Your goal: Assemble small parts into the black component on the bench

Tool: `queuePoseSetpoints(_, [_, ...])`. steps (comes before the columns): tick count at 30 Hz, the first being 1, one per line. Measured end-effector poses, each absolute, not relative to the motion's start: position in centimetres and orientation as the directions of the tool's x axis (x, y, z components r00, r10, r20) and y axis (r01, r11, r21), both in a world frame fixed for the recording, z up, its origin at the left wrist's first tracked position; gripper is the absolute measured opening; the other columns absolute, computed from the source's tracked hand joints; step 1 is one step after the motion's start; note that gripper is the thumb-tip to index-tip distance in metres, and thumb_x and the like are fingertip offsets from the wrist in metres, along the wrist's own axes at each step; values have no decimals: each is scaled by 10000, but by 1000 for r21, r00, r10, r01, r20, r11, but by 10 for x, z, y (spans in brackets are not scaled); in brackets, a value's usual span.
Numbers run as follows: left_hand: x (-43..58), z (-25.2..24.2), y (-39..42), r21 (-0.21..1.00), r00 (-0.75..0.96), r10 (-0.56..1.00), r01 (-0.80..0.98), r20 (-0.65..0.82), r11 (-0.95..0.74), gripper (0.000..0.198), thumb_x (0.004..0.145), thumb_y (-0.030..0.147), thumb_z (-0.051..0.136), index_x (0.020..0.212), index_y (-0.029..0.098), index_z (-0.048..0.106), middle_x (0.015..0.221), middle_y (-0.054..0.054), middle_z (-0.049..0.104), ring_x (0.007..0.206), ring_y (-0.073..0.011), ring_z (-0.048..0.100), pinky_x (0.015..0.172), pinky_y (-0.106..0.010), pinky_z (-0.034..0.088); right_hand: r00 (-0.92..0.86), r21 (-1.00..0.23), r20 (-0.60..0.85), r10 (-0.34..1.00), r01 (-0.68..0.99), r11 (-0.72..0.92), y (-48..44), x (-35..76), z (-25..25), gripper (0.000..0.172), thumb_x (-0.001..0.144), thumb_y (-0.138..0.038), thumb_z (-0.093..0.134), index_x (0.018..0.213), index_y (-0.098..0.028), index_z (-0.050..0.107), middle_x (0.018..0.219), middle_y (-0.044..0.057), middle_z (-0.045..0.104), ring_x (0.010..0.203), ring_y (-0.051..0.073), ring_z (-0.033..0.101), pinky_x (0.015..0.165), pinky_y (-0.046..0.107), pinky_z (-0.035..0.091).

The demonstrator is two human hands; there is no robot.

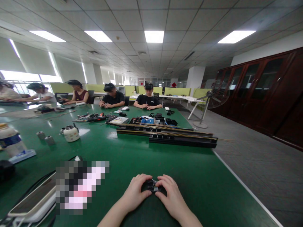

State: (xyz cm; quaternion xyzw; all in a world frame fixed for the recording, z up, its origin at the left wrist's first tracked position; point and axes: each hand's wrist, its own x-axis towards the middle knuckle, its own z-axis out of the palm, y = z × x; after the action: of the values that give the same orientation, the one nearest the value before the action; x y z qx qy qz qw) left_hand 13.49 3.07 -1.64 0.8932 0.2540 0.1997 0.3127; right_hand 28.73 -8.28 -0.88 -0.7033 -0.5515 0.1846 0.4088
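Observation:
My left hand [136,190] and my right hand [170,195] meet low in the middle of the view, resting on the green table [132,157]. Both pinch a small black part [151,186] between their fingertips, the fingers curled round it. What the part is I cannot make out. A blurred patch lies to the left of my left hand.
Long black rails with thin rods [170,137] lie across the table ahead. A white jar [71,133], two small grey cylinders [45,137], a bottle [10,140] and a phone [33,198] sit at left. Several seated people work at the far end. A standing fan [209,101] is at right.

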Motion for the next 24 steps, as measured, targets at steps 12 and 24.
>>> queuePoseSetpoints(12, [134,-18,32,674,791,584,330,184,-660,401,700,162,597,1091,233,540,1059,-28,588,982,-213,516,874,-325,377,363,-840,203,910,542,-28,-81,290,-9,124,686,-277,606,803,-252,640,1052,45,638,1096,249,491,984,402,309])
queuePoseSetpoints(24, [134,-21,33,678,790,584,326,188,-659,417,695,157,604,1098,242,536,1058,-18,581,987,-206,506,881,-315,369,434,-989,87,897,145,25,-76,304,-13,229,704,-360,613,864,-198,593,877,53,677,879,225,611,833,348,436])
